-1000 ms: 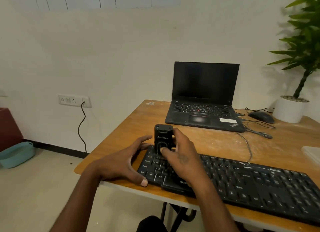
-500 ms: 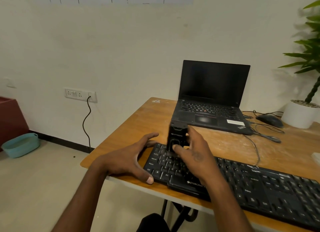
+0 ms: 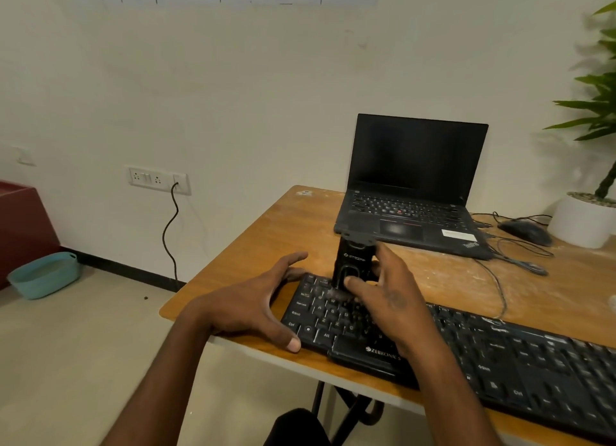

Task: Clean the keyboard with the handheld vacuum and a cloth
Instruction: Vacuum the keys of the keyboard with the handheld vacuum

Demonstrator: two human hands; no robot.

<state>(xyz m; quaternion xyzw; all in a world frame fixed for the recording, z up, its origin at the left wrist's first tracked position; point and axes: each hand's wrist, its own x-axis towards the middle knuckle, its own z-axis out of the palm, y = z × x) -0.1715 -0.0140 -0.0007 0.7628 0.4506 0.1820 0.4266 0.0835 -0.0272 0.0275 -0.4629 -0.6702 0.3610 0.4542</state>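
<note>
A long black keyboard [image 3: 500, 352] lies along the near edge of the wooden table [image 3: 300, 232]. My right hand [image 3: 390, 299] grips a small black handheld vacuum [image 3: 351, 262], which stands upright with its lower end on the keys at the keyboard's left end. My left hand [image 3: 256, 305] holds the keyboard's left edge, thumb at the front corner and fingers spread along the side and back. No cloth is in view.
An open black laptop [image 3: 410, 192] sits behind the vacuum. A black mouse [image 3: 525, 230] with loose cables and a potted plant in a white pot [image 3: 583, 219] stand at the right. On the floor at left are a teal basin [image 3: 45, 274] and a wall socket's cable [image 3: 170, 232].
The camera view shifted, so the scene sits further right in frame. My right hand has kept the vacuum on the left keys with only slight movement; my left hand stays at the keyboard's edge.
</note>
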